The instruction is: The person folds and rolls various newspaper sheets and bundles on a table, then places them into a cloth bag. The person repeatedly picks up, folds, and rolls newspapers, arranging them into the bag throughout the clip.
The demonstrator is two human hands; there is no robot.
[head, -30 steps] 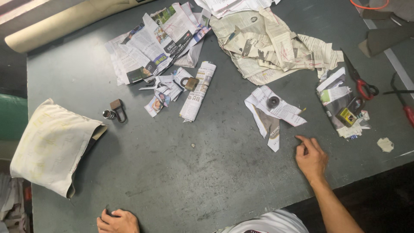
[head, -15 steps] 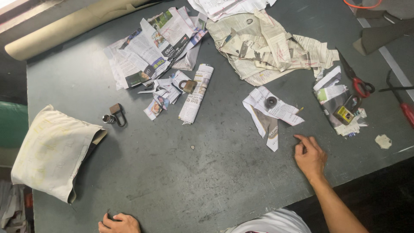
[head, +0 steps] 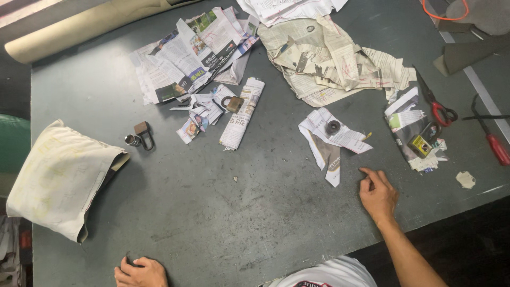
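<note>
The right hand (head: 378,192) is laid on the grey table (head: 255,212) with fingers loosely spread, nothing held. Just beyond it, slightly to the left, a torn paper strip (head: 329,143) is seen, with a small dark round part (head: 333,127) resting on it, apart from the fingertips. The left hand (head: 141,271) is pressed on the near edge, loosely curled and empty. A cloth bag (head: 58,178) is found far left.

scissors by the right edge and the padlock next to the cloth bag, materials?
Scissors: dark metal blades by the look, red handles with a smooth sheen, likely plastic. Padlock: dull brown body, probably brass or tarnished steel, with a thin grey metal shackle. Cloth bag: off-white woven fabric, matte, creased and stained.
</note>
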